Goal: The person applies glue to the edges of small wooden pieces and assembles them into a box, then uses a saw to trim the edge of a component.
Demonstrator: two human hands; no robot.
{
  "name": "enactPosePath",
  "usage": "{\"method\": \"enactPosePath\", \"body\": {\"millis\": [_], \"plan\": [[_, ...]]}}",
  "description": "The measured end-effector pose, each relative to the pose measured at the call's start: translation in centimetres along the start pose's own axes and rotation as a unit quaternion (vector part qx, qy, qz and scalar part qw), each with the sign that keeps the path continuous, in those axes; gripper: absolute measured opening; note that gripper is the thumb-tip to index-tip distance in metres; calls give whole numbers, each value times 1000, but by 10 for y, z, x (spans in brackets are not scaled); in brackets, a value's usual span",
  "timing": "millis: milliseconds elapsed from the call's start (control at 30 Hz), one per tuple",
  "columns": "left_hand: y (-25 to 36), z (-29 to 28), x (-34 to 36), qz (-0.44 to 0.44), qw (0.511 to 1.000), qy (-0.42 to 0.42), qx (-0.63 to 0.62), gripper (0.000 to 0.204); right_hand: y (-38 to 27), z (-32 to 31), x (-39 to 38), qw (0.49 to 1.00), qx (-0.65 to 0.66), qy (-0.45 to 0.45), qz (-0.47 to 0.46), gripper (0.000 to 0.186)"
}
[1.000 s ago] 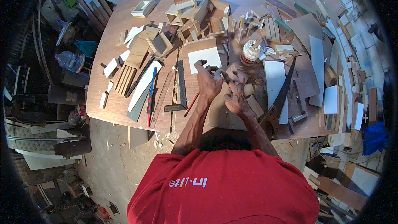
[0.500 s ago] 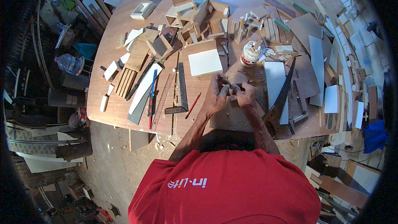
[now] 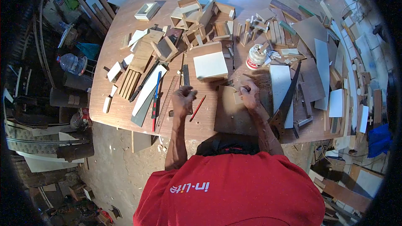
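Small wood block (image 3: 238, 98) is sitting at the fingertips of the right hand (image 3: 251, 96), over a brown board (image 3: 226, 121) near the tabletop's (image 3: 203, 125) near edge. The right hand is curling inward; whether it is gripping the block or only touching it, I cannot tell. The left hand (image 3: 183, 100) is hovering over or resting on the square (image 3: 186, 75), fingers loosely bent; I cannot tell whether it is grasping anything.

Work seems to be standing partway. Several open boxes (image 3: 188, 12) are clustering toward the far edge, their sides apparently joined, and a white-topped box (image 3: 210, 66) is facing the worker, looking largely formed. Loose strips (image 3: 276, 32) toward the far right corner are lying separate, probably unused so far.

Pale, raw wood is showing on the box walls, while the white panel (image 3: 280, 86) toward the right edge is looking smooth and flat. Grooved wood (image 3: 128, 83) is running in parallel ridges toward the left edge. A rounded white jar (image 3: 255, 57) is holding a stick, and a long, tapering saw (image 3: 289, 92) is slanting across the panel.
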State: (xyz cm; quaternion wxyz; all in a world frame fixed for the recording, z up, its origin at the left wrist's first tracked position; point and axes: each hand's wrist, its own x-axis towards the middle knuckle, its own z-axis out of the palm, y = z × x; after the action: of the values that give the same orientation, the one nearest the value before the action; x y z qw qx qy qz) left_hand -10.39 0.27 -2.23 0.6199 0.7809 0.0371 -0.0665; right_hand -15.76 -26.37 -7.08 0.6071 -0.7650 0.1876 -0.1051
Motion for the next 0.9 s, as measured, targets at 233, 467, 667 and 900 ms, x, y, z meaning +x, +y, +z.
{"method": "enactPosePath", "body": {"millis": [233, 467, 667, 900], "plan": [[19, -26, 41, 82, 984, 105, 119, 17, 17, -3, 9, 995, -53, -64, 55, 15], [43, -24, 82, 115, 972, 112, 171, 33, 61, -28, 18, 892, -273, 177, -314, 16], [34, -39, 134, 143, 976, 101, 128, 49, -28, -44, -23, 997, -17, -31, 70, 18], [36, -20, 106, 148, 981, 103, 76, 46, -2, -86, -32, 990, 97, 47, 94, 14]]}}
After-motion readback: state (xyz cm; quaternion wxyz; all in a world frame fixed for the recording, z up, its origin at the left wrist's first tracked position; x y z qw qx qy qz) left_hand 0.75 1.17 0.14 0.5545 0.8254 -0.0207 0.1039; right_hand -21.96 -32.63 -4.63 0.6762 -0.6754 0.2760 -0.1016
